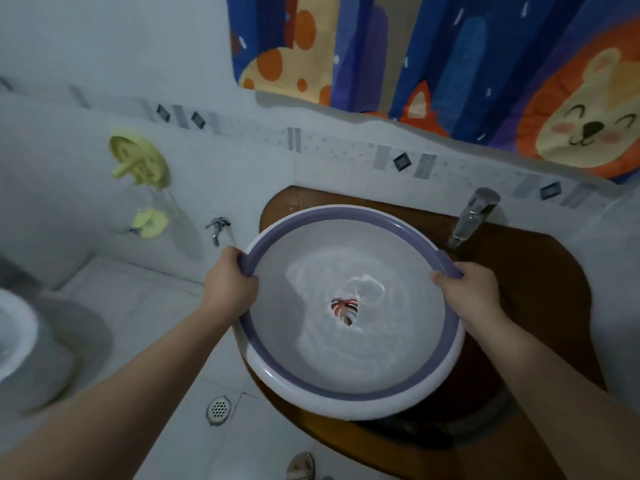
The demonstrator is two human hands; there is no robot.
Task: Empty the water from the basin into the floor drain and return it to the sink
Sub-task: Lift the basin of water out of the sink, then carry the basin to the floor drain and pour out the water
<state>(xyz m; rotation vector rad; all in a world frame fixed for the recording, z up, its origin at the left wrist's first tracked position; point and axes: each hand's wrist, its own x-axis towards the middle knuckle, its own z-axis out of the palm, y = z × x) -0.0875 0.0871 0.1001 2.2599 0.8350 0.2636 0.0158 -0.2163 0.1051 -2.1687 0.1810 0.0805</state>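
A round white basin (pixel 349 405) with a purple inner rim is over the brown sink (pixel 540 271). Water ripples inside it over a small leaf picture on its floor. My left hand (pixel 230 280) grips the rim on the left side. On the right side my right hand (pixel 465 289) grips the rim too. The basin hangs partly past the sink's left edge. Down on the white tiled floor, the round metal floor drain (pixel 219 408) lies below and left of the basin.
A chrome faucet (pixel 472 216) stands behind the basin at the right. A small wall tap (pixel 216 228) and yellow suction hooks (pixel 140 161) are on the tiled wall to the left. A white toilet (pixel 14 337) is at far left. A patterned curtain (pixel 450 57) hangs above.
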